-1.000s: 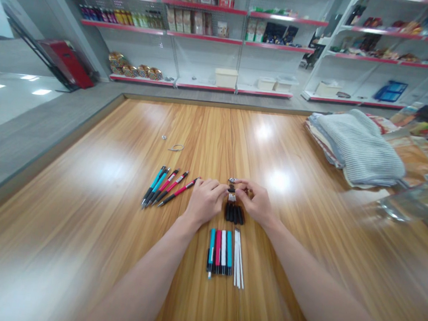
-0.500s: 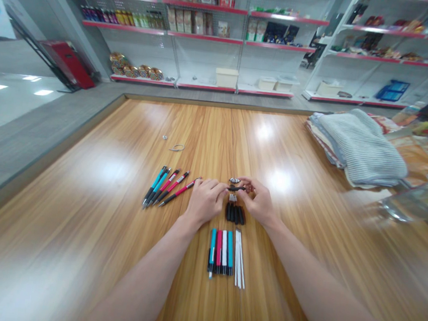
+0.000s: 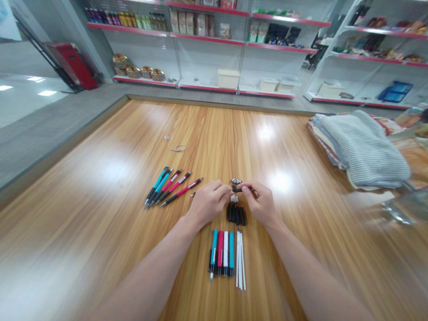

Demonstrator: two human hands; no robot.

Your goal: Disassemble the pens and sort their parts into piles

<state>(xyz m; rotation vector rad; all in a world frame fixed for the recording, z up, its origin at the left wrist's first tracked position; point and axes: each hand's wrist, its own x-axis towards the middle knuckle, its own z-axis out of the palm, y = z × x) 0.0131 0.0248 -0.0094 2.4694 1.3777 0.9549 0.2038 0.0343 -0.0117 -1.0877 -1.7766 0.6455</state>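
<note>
Between both sets of fingertips is a slim dark pen piece (image 3: pixel 237 189), held nearly level above the table. My left hand (image 3: pixel 209 201) is closed on its left end, its fingers largely hiding what they grip. A small dark tip (image 3: pixel 193 195) shows at that hand's outer edge. My right hand (image 3: pixel 261 203) pinches the right end. Small metal cone tips (image 3: pixel 236 181) lie just beyond the fingers, and springs (image 3: pixel 234 199) just below. Several black rubber grips (image 3: pixel 236 214) follow, nearer me. Turquoise, pink and white pen barrels (image 3: pixel 225 250) lie beside thin white refills (image 3: pixel 241 261).
Several whole pens (image 3: pixel 171 186) lie fanned left of my left hand. A curled grey wire-like piece (image 3: pixel 179 148) and a small round metal piece (image 3: pixel 166 138) sit farther back. Folded cloths (image 3: pixel 362 149) and a clear container (image 3: pixel 416 205) are at right. Stocked shelves (image 3: pixel 210 40) stand beyond the table.
My hands have drawn slightly closer together around the dark pen piece, and less of it shows. The small dark tip now shows beside my left hand. The view has shifted a little.
</note>
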